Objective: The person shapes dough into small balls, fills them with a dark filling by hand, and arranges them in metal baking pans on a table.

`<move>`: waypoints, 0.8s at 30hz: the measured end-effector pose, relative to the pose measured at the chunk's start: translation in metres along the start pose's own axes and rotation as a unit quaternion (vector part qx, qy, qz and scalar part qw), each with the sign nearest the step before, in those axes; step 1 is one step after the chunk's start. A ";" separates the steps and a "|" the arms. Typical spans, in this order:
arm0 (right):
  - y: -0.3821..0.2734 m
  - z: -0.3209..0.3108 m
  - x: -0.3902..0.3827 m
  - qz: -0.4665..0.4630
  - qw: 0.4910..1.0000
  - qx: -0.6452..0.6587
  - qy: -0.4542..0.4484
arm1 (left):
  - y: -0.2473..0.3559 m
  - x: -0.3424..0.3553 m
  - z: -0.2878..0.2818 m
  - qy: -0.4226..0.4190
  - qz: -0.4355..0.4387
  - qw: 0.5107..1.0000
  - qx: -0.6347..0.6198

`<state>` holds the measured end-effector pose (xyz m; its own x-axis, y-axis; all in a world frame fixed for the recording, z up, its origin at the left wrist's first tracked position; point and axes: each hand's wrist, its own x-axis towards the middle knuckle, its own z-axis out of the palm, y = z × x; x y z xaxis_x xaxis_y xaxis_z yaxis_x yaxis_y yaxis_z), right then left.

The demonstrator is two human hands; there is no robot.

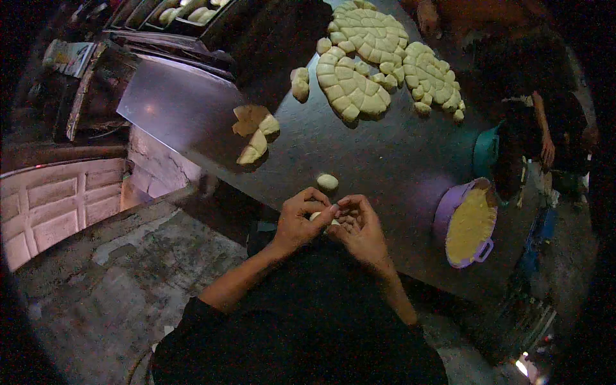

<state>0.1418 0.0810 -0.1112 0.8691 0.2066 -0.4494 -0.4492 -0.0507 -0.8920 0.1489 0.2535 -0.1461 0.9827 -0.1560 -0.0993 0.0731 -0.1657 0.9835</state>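
A small dough piece (335,222) was held in the curled left hand (299,217), at the table's (398,163) near edge; whether it was also gripped by the half-curled right hand (360,226) could not be told. Tearing from uneven pinching was judged possible.

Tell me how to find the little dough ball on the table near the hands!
Find the table, then the left hand and right hand at its near edge. Just beyond them lies the ball. It's pale, roundish and by itself, while the nearest dough is between the hands.
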 end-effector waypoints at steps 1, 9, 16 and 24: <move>0.008 0.002 0.009 0.048 0.996 0.067 -0.045 | -0.002 0.003 -0.008 -0.020 -0.020 1.000 -0.003; 0.021 -0.018 0.092 -0.025 0.961 -0.231 0.149 | -0.038 0.053 -0.045 0.050 -0.095 0.994 -0.030; 0.045 -0.021 0.117 -0.090 0.917 -0.360 0.144 | -0.052 0.079 -0.081 0.015 -0.080 0.997 0.014; -0.003 -0.066 0.198 -0.369 0.726 -0.574 0.078 | -0.053 0.068 -0.085 0.014 -0.071 0.996 0.044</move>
<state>0.3293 0.0580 -0.2004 0.8386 0.4826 0.2526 0.5423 -0.7831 -0.3044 0.2260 0.3343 -0.1916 0.9680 -0.0985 -0.2306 0.1972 -0.2688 0.9428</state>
